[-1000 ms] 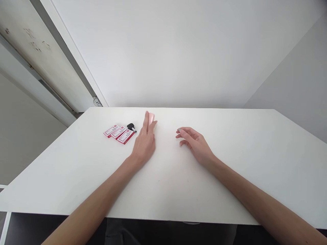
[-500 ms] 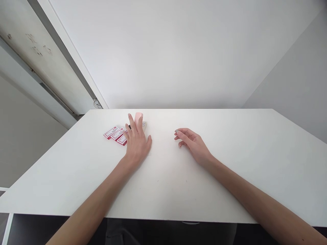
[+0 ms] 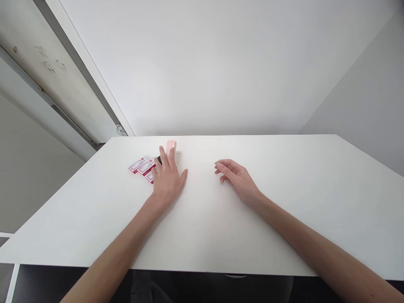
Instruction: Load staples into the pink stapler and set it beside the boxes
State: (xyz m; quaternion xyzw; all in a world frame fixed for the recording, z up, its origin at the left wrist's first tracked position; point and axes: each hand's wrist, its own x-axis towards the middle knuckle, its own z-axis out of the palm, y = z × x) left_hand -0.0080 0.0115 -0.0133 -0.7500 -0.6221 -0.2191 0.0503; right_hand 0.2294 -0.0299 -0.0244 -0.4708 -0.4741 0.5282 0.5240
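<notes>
My left hand [image 3: 166, 179] is spread, palm down, over a small group of things at the back left of the white table [image 3: 202, 235]. Beyond its fingers stands a pale pink object [image 3: 171, 145]. A beige item with a printed label [image 3: 178, 156] shows beside the index finger, and a black piece [image 3: 159, 159] lies between the fingers; the hand partly hides both. Left of it, several red and white cards or packets [image 3: 145, 166] overlap. My right hand [image 3: 233, 174] rests right of centre, fingers curled and thumb against the index finger. A greyish spot shows at the thumb tip; I cannot tell what it is.
A white wall [image 3: 214, 71] rises behind the table's far edge. To the left are a door frame [image 3: 91, 71] and a marked pale panel [image 3: 53, 63]. The table's front edge runs below my forearms, with dark clothing [image 3: 208, 288] under it.
My left hand has slid slightly towards me and left, with its fingers lowered a little; more of the black piece shows. My right hand has stayed nearly still.
</notes>
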